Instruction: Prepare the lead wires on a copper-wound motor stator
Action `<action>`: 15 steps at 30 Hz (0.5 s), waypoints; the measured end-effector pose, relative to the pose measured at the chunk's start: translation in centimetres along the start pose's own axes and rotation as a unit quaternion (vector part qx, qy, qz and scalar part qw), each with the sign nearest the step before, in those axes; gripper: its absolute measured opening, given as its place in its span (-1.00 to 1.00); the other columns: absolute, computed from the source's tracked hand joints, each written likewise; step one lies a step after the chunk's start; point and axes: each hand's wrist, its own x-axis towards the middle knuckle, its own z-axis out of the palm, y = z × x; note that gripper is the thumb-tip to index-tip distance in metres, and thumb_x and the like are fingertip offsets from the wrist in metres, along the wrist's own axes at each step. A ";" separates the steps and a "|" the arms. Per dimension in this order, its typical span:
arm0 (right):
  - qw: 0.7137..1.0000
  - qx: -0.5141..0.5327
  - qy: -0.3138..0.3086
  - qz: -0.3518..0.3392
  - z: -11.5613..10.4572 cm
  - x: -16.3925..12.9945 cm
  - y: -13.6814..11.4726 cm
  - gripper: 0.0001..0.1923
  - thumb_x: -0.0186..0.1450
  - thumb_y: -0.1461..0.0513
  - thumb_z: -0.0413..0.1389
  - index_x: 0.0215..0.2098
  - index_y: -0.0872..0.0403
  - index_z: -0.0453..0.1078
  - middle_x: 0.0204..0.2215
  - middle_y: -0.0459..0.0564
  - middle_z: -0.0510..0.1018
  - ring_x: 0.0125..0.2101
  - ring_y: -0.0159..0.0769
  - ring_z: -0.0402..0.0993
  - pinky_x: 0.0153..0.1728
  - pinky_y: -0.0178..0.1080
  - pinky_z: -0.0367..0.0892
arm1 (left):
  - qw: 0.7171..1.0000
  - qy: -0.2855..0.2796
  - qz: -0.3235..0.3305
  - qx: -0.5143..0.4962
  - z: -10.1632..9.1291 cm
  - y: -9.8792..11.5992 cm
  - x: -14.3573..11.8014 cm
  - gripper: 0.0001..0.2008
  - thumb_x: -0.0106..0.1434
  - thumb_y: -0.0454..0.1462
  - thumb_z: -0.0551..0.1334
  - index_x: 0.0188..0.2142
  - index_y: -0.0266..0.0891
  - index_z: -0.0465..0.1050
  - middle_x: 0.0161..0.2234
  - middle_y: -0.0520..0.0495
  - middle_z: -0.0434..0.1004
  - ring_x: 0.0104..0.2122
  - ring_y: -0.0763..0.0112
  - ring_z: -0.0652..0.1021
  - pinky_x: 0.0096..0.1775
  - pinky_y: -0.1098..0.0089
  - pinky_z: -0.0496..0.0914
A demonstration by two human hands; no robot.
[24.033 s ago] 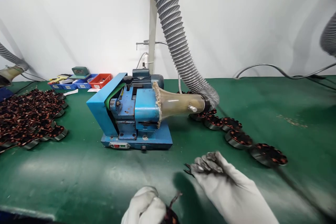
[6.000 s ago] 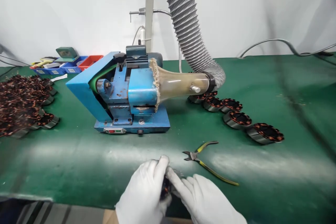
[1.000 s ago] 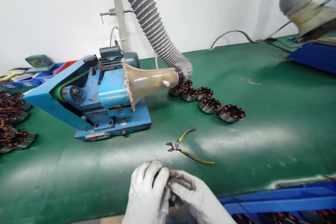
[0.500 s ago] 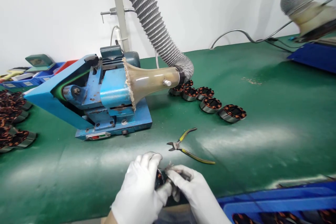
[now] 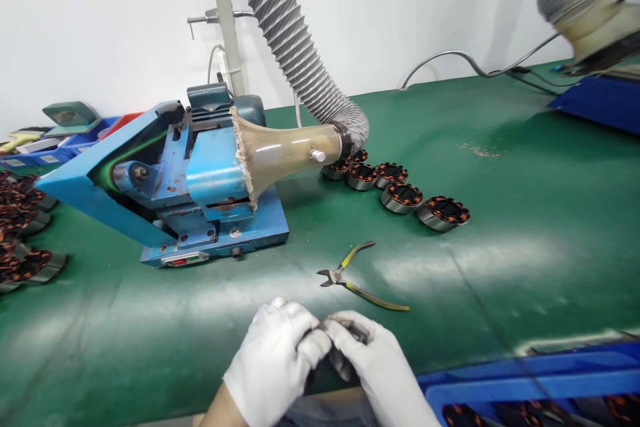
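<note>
Both my hands wear white gloves and meet at the bench's front edge. My left hand (image 5: 280, 360) is closed, its curled fingers covering a motor stator that showed between the hands a moment ago. My right hand (image 5: 370, 360) pinches thumb against fingers right beside the left fingertips; what lies in that pinch is too small and covered to make out. The right glove's fingertips look grey and dirty. Just beyond the hands, diagonal cutters (image 5: 334, 277) with yellow-and-black handles lie spread on the green bench top (image 5: 525, 233).
A blue belt-driven machine (image 5: 220, 167) stands ahead, its funnel hood (image 5: 285, 153) joined to a grey hose (image 5: 300, 47). Several stators (image 5: 444, 213) sit right of it; more are piled at far left (image 5: 43, 267). A blue crate (image 5: 550, 383) holds stators at lower right.
My left hand has turned and shifted slightly right, so the stator's copper windings no longer show. My right hand stays nearly in place, with the fingertips of both hands now closer together.
</note>
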 end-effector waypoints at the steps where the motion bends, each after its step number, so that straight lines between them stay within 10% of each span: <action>1: 1.000 -0.003 0.001 -0.001 0.0 0.0 -0.1 -0.75 -0.03 0.11 0.21 -0.65 0.11 0.35 -0.81 -0.24 0.26 -0.75 -0.49 0.11 -0.70 -0.38 0.05 | 1.000 0.006 0.001 -0.008 0.1 0.0 0.1 -0.84 0.30 -0.27 0.09 -0.42 -0.16 0.34 -0.39 0.07 0.47 -0.31 0.36 0.43 -0.22 0.32 0.29; 15: 1.000 -0.013 -0.002 -0.020 -0.8 0.5 0.4 -0.63 -0.08 0.00 0.25 -0.49 0.14 0.47 -0.78 -0.15 0.40 -0.78 -0.41 0.24 -0.74 -0.33 0.19 | 0.994 0.009 -0.031 -0.101 0.5 -0.3 0.6 -0.80 0.26 -0.31 0.13 -0.49 -0.20 0.42 -0.44 0.03 0.50 -0.35 0.38 0.46 -0.24 0.40 0.27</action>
